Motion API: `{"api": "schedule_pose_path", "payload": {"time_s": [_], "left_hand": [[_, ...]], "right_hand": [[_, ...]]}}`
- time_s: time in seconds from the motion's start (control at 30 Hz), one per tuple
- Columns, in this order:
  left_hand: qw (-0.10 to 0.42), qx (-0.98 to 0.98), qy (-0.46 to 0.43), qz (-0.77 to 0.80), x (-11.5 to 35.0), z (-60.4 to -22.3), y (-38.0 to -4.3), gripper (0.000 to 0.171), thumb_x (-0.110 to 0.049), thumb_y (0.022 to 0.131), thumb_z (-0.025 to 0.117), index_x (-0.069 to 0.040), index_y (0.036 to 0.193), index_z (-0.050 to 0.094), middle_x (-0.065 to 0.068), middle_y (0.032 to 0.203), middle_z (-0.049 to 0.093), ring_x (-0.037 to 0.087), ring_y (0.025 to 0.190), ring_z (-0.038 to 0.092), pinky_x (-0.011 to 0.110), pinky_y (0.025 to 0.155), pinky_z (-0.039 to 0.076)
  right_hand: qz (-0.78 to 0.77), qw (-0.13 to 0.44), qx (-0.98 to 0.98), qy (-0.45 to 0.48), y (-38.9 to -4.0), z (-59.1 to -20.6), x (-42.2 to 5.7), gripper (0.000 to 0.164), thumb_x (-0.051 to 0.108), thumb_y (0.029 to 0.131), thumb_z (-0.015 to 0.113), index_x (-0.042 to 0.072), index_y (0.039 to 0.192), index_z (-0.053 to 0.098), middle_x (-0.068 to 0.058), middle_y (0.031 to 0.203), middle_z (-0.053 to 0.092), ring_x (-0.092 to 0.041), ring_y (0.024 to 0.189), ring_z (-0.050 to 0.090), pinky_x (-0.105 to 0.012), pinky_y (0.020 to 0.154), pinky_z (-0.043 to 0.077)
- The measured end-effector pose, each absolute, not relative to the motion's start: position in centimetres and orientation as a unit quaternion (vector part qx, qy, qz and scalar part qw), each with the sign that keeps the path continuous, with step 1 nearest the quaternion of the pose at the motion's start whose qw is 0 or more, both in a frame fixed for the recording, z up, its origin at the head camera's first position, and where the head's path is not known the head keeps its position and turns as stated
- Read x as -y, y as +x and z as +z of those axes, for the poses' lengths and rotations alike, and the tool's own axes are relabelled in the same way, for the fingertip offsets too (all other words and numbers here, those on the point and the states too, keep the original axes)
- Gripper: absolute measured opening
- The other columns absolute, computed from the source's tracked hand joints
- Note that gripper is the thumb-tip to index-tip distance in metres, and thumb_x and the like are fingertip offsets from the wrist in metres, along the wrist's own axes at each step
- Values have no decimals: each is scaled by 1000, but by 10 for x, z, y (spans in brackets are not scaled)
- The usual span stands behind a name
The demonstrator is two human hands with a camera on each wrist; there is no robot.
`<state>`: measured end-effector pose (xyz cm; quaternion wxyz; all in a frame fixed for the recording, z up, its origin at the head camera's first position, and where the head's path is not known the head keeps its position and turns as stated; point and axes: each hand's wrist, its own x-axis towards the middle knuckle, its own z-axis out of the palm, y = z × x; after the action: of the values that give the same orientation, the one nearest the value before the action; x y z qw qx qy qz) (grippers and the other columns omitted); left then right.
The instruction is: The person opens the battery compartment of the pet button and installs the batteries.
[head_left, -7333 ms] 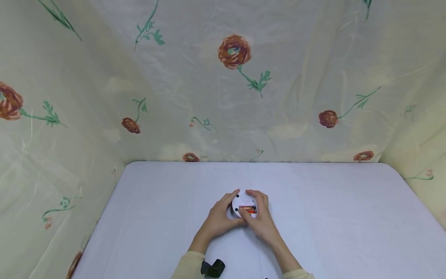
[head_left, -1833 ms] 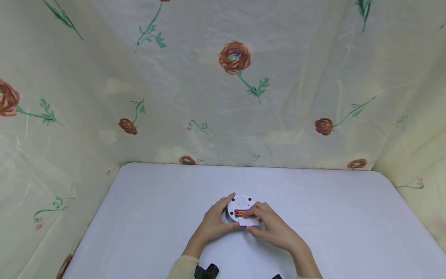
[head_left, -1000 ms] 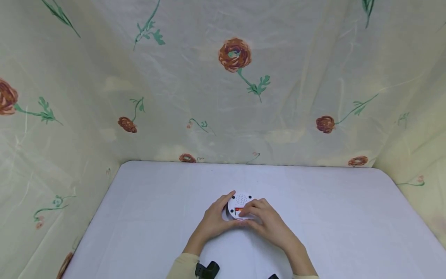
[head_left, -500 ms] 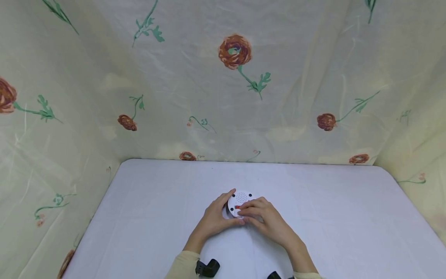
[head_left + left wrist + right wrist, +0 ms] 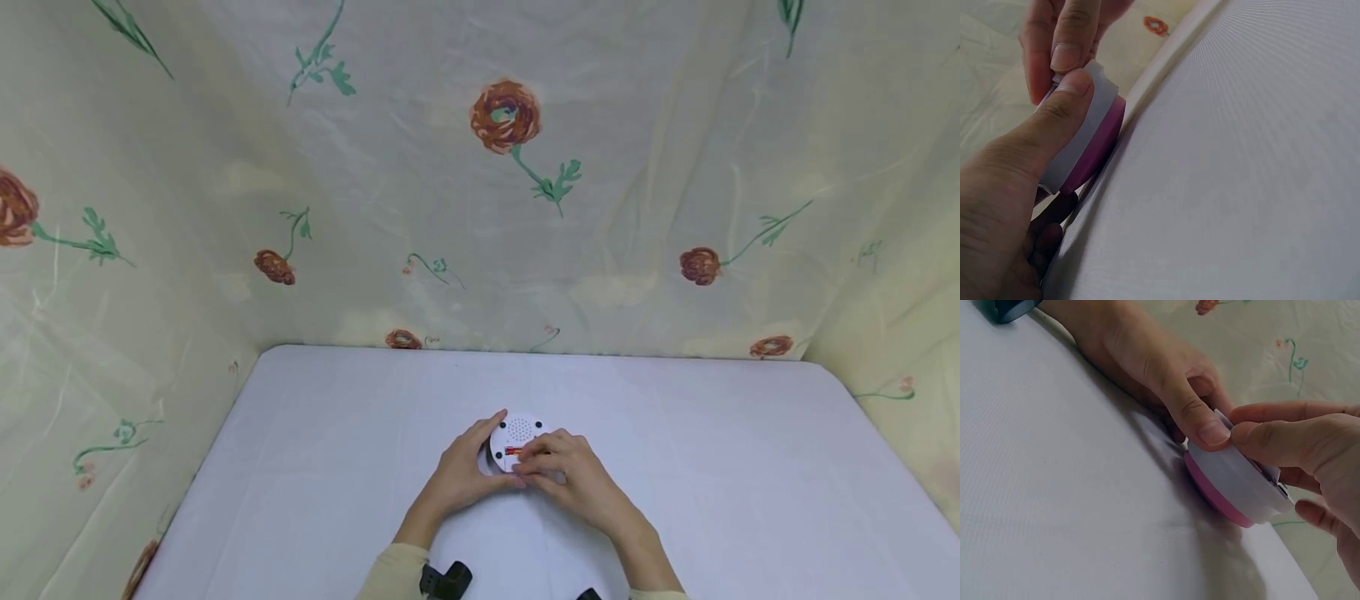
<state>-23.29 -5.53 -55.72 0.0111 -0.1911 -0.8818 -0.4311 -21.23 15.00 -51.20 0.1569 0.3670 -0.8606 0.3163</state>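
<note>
A round white device with speaker holes and black feet is held face-down above the table's near middle; the wrist views show its pink underside. Red-and-orange batteries lie in its open slot, partly covered by fingers. My left hand grips the device round its left side, thumb along the near rim. Over the slot's right part, my right hand pinches a thin white battery cover between thumb and fingers, mostly hidden by them. The right thumb sits right beside the left thumb tip.
A white cloth covers the table. Flower-printed curtains hang behind and at both sides. A black wrist camera is strapped at the left sleeve.
Seven seconds ago both hands were at the device with the batteries showing. Then the right hand brought the white cover in from the near right; it now lies over the slot, fingers hiding more batteries.
</note>
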Motion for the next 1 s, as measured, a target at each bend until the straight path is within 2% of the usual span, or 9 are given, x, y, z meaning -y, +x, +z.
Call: {"api": "schedule_pose_path", "payload": {"time_s": [0.33,0.6,0.8,1.0], "left_hand": [[21,882,-190,-431,54,-561,-231,99,-60,66,76,-25,147,33,-4,139,51,20,128,48,45,104,40],[13,884,-188,-427,53,-560,-231,98,-63,66,74,-27,147,33,-4,140,50,20,128,48,46,104,40],[16,884,-190,-427,53,-558,-233,98,-63,66,73,-26,147,33,-4,140,50,20,128,48,46,104,40],[14,883,-188,-429,54,-557,-232,97,-63,67,72,-27,148,32,-3,140,50,20,128,48,46,104,40]], "right_hand": [[325,145,868,347,-208,-513,-148,22,11,73,78,29,83,71,18,91,61,0,88,49,-25,74,35],[325,148,876,325,-208,-509,-145,21,11,75,77,22,90,69,15,87,61,-1,86,49,-25,75,38],[330,133,881,313,-209,-509,-146,19,11,79,74,19,96,73,10,96,58,-2,90,43,-23,76,44],[327,155,869,338,-213,-512,-147,18,12,79,74,18,95,73,6,103,63,-7,95,50,-29,80,45]]}}
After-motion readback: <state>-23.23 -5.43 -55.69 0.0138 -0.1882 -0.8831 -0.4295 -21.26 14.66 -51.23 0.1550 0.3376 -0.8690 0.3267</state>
